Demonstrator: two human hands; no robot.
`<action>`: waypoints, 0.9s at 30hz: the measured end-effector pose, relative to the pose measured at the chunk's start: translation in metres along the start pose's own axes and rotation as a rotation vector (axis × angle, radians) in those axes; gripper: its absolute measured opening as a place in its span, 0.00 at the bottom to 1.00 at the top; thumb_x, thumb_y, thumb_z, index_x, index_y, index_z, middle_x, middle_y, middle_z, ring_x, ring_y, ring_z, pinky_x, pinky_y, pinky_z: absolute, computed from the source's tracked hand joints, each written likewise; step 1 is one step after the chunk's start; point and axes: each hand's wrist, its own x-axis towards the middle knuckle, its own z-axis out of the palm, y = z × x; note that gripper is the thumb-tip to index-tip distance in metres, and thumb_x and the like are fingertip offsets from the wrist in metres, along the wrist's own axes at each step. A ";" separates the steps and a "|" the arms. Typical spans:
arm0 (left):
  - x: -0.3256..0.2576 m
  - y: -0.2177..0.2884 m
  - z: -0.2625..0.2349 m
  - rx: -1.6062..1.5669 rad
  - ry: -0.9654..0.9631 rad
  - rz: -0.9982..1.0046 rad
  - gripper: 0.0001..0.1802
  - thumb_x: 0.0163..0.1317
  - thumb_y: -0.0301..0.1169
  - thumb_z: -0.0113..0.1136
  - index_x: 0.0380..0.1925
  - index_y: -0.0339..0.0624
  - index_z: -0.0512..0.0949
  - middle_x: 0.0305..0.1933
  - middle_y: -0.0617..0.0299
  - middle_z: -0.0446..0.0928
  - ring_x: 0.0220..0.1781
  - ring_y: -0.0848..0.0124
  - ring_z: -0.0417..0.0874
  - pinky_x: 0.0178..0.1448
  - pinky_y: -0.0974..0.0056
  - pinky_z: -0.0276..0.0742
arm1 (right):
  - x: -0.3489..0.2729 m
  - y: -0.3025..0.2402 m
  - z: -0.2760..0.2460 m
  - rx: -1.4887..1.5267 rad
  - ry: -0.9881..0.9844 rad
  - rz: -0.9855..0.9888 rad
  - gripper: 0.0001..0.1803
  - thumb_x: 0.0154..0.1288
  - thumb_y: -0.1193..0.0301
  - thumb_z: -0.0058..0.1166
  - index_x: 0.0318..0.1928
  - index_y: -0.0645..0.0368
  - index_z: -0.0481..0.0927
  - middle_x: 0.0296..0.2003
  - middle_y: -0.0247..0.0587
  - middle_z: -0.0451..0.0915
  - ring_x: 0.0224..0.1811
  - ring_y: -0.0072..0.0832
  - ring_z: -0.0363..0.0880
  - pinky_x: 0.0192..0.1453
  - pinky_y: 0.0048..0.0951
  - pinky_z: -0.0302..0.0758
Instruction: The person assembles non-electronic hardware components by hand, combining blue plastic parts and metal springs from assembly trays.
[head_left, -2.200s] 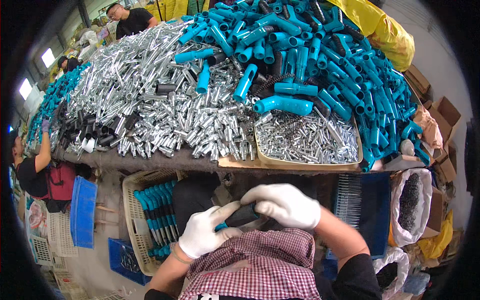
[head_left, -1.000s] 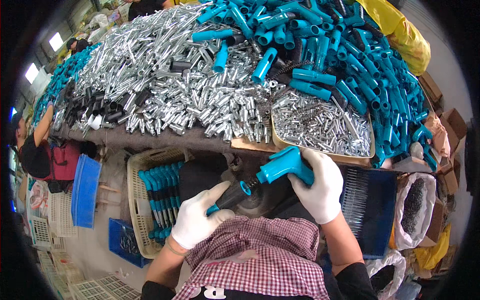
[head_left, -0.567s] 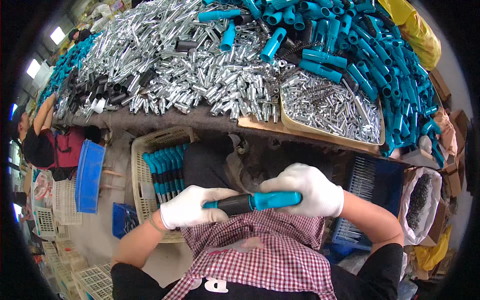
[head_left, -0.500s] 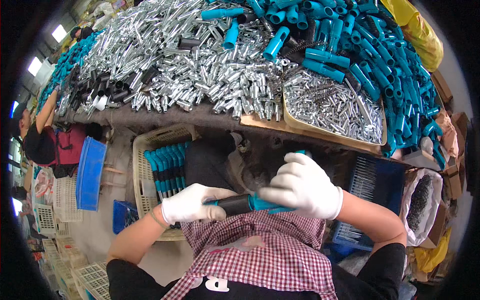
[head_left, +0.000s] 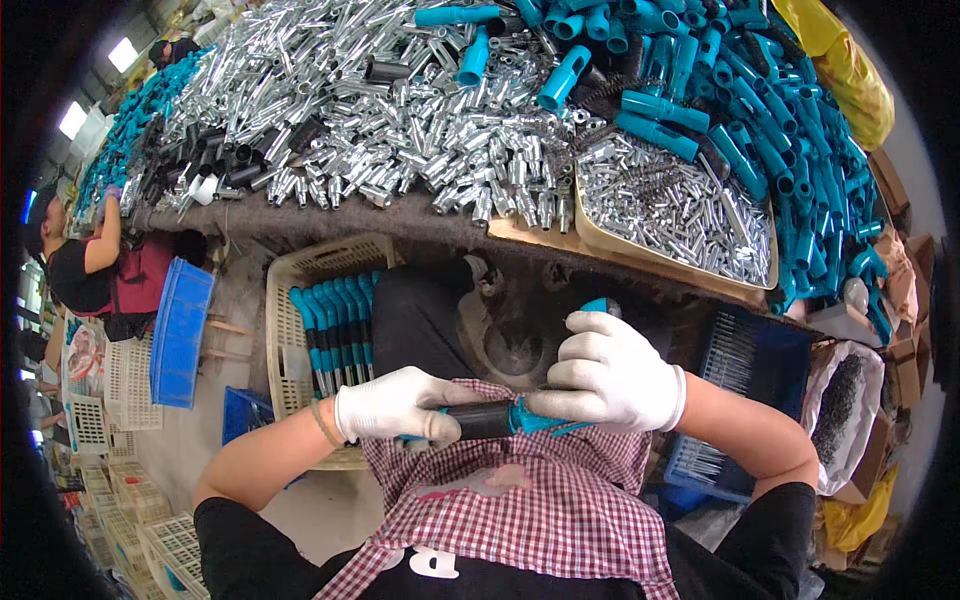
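Note:
A teal tool with a black sleeve [head_left: 482,421] lies crosswise in front of my apron, held between both hands. My white-gloved left hand [head_left: 398,408] is closed round its left end, with the thumb against the black sleeve. My right hand [head_left: 610,380], also gloved, wraps the teal part to the right of the sleeve. A teal end [head_left: 598,304] shows above the right fist; the glove hides how it joins the rest. Left of my legs, a cream crate [head_left: 290,375] holds several similar teal-and-black tools [head_left: 335,325] in a row.
Ahead, the bench bears heaps of silver metal fittings [head_left: 400,130] and teal tubes [head_left: 745,90]. A tray [head_left: 590,235] of small metal pins sits at its edge. At right are a blue bin [head_left: 790,360] and a white sack [head_left: 860,440]. A co-worker [head_left: 90,265] is at far left.
My right fingers were blurred by motion and now wrap the tool more tightly. Both hands keep hold of it. The view has shifted slightly, and the co-worker at left has moved an arm.

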 end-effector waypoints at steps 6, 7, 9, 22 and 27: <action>0.003 -0.002 0.005 0.459 0.269 0.414 0.40 0.51 0.53 0.70 0.59 0.39 0.76 0.37 0.54 0.83 0.36 0.65 0.87 0.41 0.61 0.80 | -0.008 -0.008 0.003 0.333 0.060 0.386 0.24 0.47 0.68 0.67 0.49 0.52 0.82 0.30 0.35 0.78 0.33 0.35 0.79 0.44 0.39 0.77; 0.001 0.015 0.008 0.668 0.316 0.310 0.38 0.50 0.52 0.70 0.58 0.40 0.76 0.37 0.53 0.83 0.38 0.60 0.87 0.41 0.59 0.80 | -0.014 -0.009 0.002 0.535 -0.009 0.544 0.26 0.50 0.69 0.69 0.52 0.55 0.81 0.32 0.38 0.81 0.32 0.32 0.82 0.40 0.35 0.79; -0.005 0.035 0.016 1.098 0.426 0.204 0.33 0.50 0.49 0.69 0.54 0.44 0.78 0.31 0.56 0.79 0.32 0.55 0.84 0.35 0.57 0.78 | -0.021 -0.014 0.008 0.798 -0.031 0.749 0.27 0.51 0.69 0.69 0.54 0.58 0.79 0.34 0.39 0.82 0.35 0.30 0.83 0.41 0.33 0.80; 0.001 0.014 0.000 1.261 0.819 0.400 0.30 0.47 0.44 0.73 0.50 0.45 0.79 0.31 0.56 0.77 0.32 0.57 0.82 0.35 0.59 0.78 | 0.000 -0.026 -0.011 1.382 0.441 1.223 0.54 0.61 0.44 0.59 0.73 0.69 0.50 0.66 0.58 0.65 0.65 0.42 0.69 0.66 0.38 0.68; 0.004 0.022 0.020 1.031 0.394 0.053 0.31 0.59 0.54 0.62 0.56 0.46 0.76 0.43 0.49 0.82 0.43 0.50 0.85 0.46 0.52 0.81 | -0.004 -0.034 -0.004 0.724 0.797 0.951 0.26 0.71 0.63 0.41 0.59 0.71 0.72 0.68 0.59 0.65 0.72 0.45 0.62 0.75 0.43 0.56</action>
